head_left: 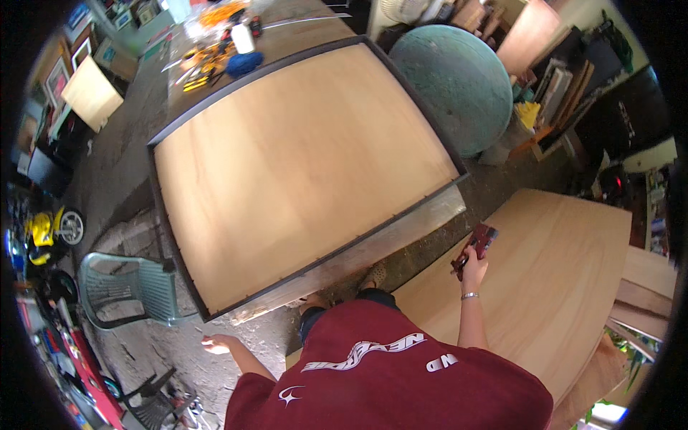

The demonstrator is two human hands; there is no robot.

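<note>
A large dark frame lies on the table, its inside covered by a pale wooden backing board. Small dark tabs dot the backing's edge along the near and left sides. My right hand is wrapped around a dark red staple gun, held over the plywood sheet to the right of the frame. Off the frame's near left corner, my left hand hangs in the air. Its fingers are loosely curled and I see nothing in them.
A plywood sheet lies at my right. Beyond the frame, the table carries orange and yellow tools and a white bottle. A round green tabletop stands at the far right; a green plastic chair is at the left.
</note>
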